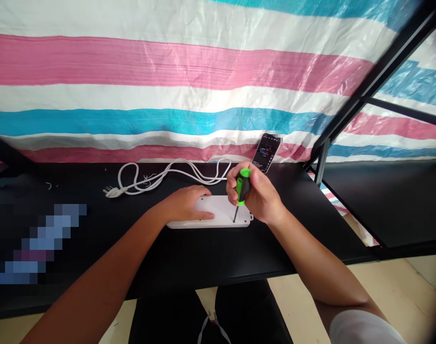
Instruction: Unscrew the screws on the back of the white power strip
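Observation:
A white power strip point(223, 210) lies face down on the black table, with screw holes showing near its edges. My left hand point(191, 203) grips its left part, thumb across the top surface and fingers over the far side. In my right hand point(259, 191) is a screwdriver point(242, 186) with a green and black handle, my fingers wrapped round it. Its thin shaft points down, the tip at a hole near the strip's right front edge. Behind the strip runs its white cord point(175, 167), looped loosely and ending in a plug point(112, 192) at the left.
A phone point(267, 152) leans upright against the striped plastic sheet point(167, 62) at the back. Small white scraps point(149, 177) lie by the cord. A black metal frame point(368, 86) rises at the right. The black table point(203, 258) ends just before my lap.

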The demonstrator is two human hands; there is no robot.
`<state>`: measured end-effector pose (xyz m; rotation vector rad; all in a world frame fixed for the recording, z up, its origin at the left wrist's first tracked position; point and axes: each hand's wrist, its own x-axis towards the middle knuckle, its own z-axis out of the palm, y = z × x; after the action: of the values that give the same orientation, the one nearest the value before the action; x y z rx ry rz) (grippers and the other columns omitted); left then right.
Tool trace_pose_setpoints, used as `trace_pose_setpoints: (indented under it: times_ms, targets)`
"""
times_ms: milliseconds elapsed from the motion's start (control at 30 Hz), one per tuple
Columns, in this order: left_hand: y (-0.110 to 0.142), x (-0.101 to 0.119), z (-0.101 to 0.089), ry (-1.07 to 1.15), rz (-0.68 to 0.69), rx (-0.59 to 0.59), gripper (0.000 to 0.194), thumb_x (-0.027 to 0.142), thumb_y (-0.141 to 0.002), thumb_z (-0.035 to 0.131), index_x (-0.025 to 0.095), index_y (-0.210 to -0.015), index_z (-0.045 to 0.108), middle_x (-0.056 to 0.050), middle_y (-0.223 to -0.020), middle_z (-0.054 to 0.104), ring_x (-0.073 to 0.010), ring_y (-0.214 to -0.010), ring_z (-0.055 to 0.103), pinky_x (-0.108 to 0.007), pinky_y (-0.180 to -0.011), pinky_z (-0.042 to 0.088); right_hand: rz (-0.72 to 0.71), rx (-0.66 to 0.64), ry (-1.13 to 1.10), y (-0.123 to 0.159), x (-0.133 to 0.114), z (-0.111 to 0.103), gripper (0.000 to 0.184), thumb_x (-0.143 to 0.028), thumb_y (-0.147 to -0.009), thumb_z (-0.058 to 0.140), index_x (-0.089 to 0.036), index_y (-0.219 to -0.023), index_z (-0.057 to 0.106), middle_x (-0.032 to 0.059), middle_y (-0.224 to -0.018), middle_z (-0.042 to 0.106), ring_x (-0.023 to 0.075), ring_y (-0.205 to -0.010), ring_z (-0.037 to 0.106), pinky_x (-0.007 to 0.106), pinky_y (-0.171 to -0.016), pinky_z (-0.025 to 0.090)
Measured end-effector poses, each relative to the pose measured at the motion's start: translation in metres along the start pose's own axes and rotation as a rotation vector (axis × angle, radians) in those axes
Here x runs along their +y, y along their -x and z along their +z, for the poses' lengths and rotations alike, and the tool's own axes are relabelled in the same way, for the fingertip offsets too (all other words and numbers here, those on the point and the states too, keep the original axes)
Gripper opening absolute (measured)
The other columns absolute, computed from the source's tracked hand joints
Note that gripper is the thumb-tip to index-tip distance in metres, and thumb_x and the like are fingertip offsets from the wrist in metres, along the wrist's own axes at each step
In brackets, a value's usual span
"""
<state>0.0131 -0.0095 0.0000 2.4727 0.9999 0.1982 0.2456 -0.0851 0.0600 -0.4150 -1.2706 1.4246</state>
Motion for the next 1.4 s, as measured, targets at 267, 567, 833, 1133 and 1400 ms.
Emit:
trace_pose_setpoints:
  times_ms: [267,567,833,1133,1400]
  targets:
    - [0.0,0.001,-0.001,-0.004,-0.007,-0.012,0.078,0.076,-0.08,0.072,0.024,-0.137,0.061,-0.011,-0.139,0.064,-0.0356,-0.125,0.062,-0.045,-0.105,0.048,0.002,0.004,-0.035,0.001,0.0,0.001,0.054,-0.069,-0.086,0.077,-0.026,-0.099,0.047,-0.0073,-0.071,0.045,0.0089,-0.049,0.035,0.022,-0.047,0.029]
    - [-0.001,-0.001,0.0,0.001,0.012,0.007,0.076,0.075,-0.079,0.073,0.025,-0.136,0.062,-0.01,-0.138,0.065,-0.0352,-0.124,0.063,-0.044,-0.105,0.048,0.076,-0.005,-0.031,-0.001,0.001,-0.005,0.05,-0.07,-0.094,0.063,-0.02,-0.1,0.061,-0.0015,-0.075,0.048,0.0123,-0.056,0.043,0.026,-0.051,0.038]
    - [0.0,0.003,-0.002,0.0,-0.011,-0.004,0.077,0.074,-0.079,0.073,0.024,-0.136,0.062,-0.01,-0.137,0.065,-0.0344,-0.123,0.063,-0.043,-0.104,0.048,0.132,-0.041,-0.108,-0.002,-0.007,0.0,0.05,-0.069,-0.097,0.06,-0.021,-0.085,0.055,-0.0025,-0.065,0.048,0.012,-0.053,0.041,0.025,-0.051,0.035]
    - [0.0,0.002,-0.002,-0.014,-0.009,-0.014,0.077,0.075,-0.08,0.072,0.023,-0.136,0.062,-0.01,-0.137,0.065,-0.0347,-0.123,0.063,-0.044,-0.103,0.048,0.062,0.042,-0.087,-0.001,-0.004,0.0,0.056,-0.079,-0.088,0.065,-0.025,-0.095,0.052,-0.006,-0.065,0.045,0.0105,-0.047,0.032,0.022,-0.045,0.029]
    - [0.0,0.002,-0.001,-0.007,-0.008,-0.002,0.078,0.074,-0.079,0.073,0.024,-0.137,0.062,-0.01,-0.139,0.065,-0.0346,-0.125,0.063,-0.044,-0.106,0.048,0.067,0.019,-0.007,0.0,-0.006,0.001,0.055,-0.073,-0.097,0.057,-0.02,-0.084,0.058,0.0004,-0.074,0.051,0.0129,-0.055,0.045,0.027,-0.049,0.039]
